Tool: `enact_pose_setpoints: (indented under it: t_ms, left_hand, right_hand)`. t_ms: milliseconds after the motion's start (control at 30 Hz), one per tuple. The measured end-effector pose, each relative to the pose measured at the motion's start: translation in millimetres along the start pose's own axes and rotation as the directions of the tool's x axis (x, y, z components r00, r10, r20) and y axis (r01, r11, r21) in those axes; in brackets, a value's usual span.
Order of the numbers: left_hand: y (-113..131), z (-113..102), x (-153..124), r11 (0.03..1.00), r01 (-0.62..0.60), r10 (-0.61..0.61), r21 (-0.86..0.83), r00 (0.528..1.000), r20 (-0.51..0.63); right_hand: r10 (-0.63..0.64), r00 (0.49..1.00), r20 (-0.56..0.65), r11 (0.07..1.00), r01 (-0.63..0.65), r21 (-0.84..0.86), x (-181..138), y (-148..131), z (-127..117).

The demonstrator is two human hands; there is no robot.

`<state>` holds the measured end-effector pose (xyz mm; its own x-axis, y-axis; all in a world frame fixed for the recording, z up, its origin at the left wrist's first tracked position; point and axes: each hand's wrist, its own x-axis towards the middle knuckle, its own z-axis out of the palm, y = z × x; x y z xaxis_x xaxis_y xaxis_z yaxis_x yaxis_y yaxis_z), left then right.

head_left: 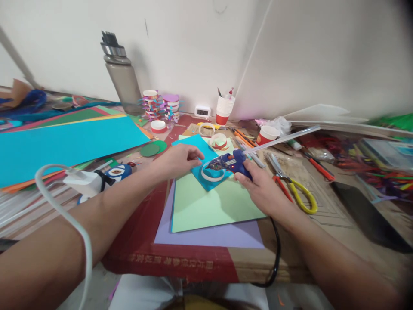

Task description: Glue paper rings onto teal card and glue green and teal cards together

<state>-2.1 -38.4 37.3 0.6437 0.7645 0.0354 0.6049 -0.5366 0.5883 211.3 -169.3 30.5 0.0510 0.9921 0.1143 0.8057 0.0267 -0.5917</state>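
My right hand [258, 183] is wrapped round a blue hot glue gun [234, 162], and a long clear glue stick [284, 140] pokes out of its back. The gun's nozzle is over a white paper ring [213, 177] lying on a piece of blue paper [206, 186]. Just left of the ring is my left hand [183, 159], empty, its thumb and fingers slightly apart. Under the blue paper lie light green sheets [213, 211] and a purple sheet [206, 237]. Two more cup rings, one being a red-and-white ring [218, 142], sit behind.
Scissors [290, 181] lie right of my right hand, with a dark phone [368, 215] beyond. The gun's black cord [276, 254] hangs over the front edge. A white cable [64, 209] loops at left. Stacked paper cups [224, 110] and a bottle [124, 82] stand behind.
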Motion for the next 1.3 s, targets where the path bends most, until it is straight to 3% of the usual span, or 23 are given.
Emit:
enact_pose_setpoints:
  t_ms: [200,600,933,1300]
  left_hand:
    - [4,3,-2,0.999,0.044,-0.044,0.008,0.998,0.055]
    - [1,15,-1,0.996,0.083,-0.083,0.008,0.996,-0.011]
    - [2,15,-2,0.997,0.068,-0.068,0.021,0.998,-0.008]
    - [0,16,-2,0.998,0.058,-0.058,0.027,0.998,-0.017]
  right_hand:
    - [0.020,1.000,0.019,0.998,-0.021,0.059,1,2,5]
    - [0.062,0.996,0.060,0.982,-0.071,0.176,7,5,3]
    - [0.092,0.982,0.168,0.968,-0.127,0.215,7,6,-10]
    - [0.133,0.988,0.083,0.962,-0.149,0.231,8,-1,3]
